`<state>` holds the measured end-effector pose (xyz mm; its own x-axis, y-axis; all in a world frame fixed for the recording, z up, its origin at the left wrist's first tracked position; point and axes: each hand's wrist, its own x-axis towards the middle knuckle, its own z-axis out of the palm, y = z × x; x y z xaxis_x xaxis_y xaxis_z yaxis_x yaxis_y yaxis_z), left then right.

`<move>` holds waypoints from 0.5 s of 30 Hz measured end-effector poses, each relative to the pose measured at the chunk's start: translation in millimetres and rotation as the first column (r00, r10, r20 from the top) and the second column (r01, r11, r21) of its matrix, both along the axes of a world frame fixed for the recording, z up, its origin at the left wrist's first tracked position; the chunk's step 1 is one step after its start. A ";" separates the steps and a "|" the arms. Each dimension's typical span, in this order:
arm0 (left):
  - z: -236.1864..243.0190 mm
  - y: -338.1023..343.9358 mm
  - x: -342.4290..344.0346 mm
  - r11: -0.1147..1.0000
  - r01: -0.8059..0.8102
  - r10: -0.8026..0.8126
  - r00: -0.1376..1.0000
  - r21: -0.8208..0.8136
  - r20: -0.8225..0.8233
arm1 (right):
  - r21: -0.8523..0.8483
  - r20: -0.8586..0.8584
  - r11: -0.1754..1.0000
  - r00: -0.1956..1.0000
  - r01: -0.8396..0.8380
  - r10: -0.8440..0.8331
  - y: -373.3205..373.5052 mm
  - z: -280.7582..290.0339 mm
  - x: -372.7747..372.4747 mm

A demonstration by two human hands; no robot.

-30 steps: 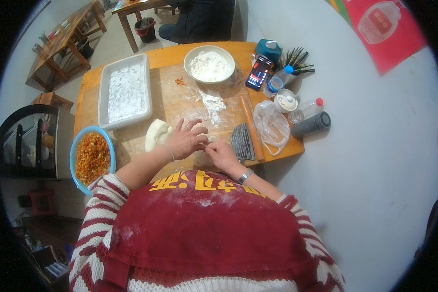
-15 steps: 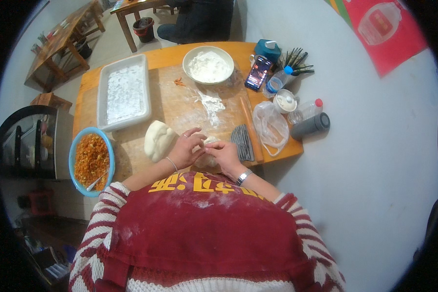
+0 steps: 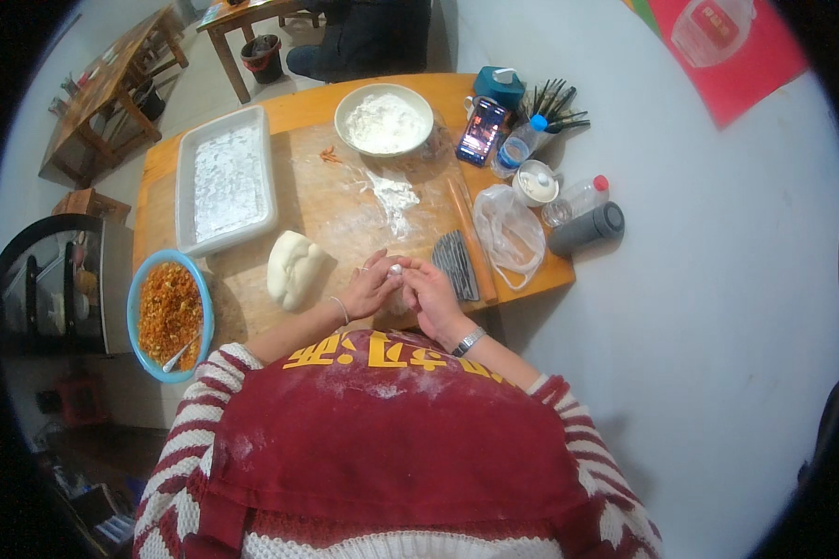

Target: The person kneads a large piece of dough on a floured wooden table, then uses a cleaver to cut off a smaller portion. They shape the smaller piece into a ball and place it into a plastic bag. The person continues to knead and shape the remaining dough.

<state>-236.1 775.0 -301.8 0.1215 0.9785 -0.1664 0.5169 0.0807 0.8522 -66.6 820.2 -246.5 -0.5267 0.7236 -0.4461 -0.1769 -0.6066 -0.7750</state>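
In front of my apron, my left hand [image 3: 374,287] and my right hand [image 3: 431,293] meet over the floured board. Between their fingers shows a small white lump [image 3: 396,269] that looks like dough, mostly covered by the fingers. Both hands close around it, the left one reaching across with its back upward, the right one with curled fingers. A large smooth piece of dough [image 3: 294,270] lies on the board just left of my left hand. Close by my right hand rests a dark grey striped flat piece [image 3: 455,265], with a wooden rolling pin [image 3: 473,238] beside it.
A blue bowl of orange-brown filling [image 3: 171,307] with a spoon stands left. Behind are a floured white tray [image 3: 268,177] and a bowl of flour [image 3: 384,119]. Along the right edge stand a phone [image 3: 482,132], bottles, a plastic bag [image 3: 508,233] and a grey flask [image 3: 587,229].
My hands have drawn closer together over the small lump, and my left fingers now reach further across. The whole view has shifted slightly; the things on the table stay in place.
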 end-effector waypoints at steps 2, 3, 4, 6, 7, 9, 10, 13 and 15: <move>-3.4 -3.0 2.2 0.999 -0.008 0.009 1.000 0.035 -0.015 | -0.041 -0.025 0.999 0.999 0.023 -0.024 0.5 -0.4 2.6; -3.9 -4.4 2.9 1.000 -0.012 0.012 0.999 0.002 -0.032 | -0.053 -0.041 0.999 0.999 0.000 -0.002 0.8 -0.2 3.9; -3.4 -5.0 3.5 1.000 -0.006 0.007 0.999 0.013 -0.047 | -0.059 -0.055 0.998 0.998 -0.009 0.006 1.6 0.8 5.1; -1.7 -6.0 4.1 0.999 -0.003 0.000 0.995 -0.033 -0.098 | -0.043 -0.056 0.997 0.997 -0.056 0.053 3.3 3.9 8.0; -0.6 -6.5 4.2 0.999 0.014 -0.018 0.994 -0.037 -0.104 | -0.023 -0.042 0.995 0.995 -0.095 0.094 4.6 5.8 9.6; 1.4 -7.8 4.3 1.000 0.030 -0.031 0.997 -0.009 -0.077 | 0.246 0.193 0.951 0.971 -0.188 0.142 6.7 9.0 11.1; 1.9 -9.0 4.7 0.999 0.003 0.000 0.997 0.039 -0.073 | 0.461 0.399 0.841 0.913 -0.281 0.086 7.2 9.6 11.4; 3.8 -13.5 3.6 0.984 -0.078 0.062 0.993 0.163 0.103 | 0.663 0.676 0.513 0.730 -0.545 -0.099 8.5 5.9 7.7; 5.5 -16.3 -0.8 0.997 -0.081 0.082 0.974 -0.015 0.210 | 0.652 0.714 0.453 0.693 -0.608 -0.098 8.9 -1.7 3.0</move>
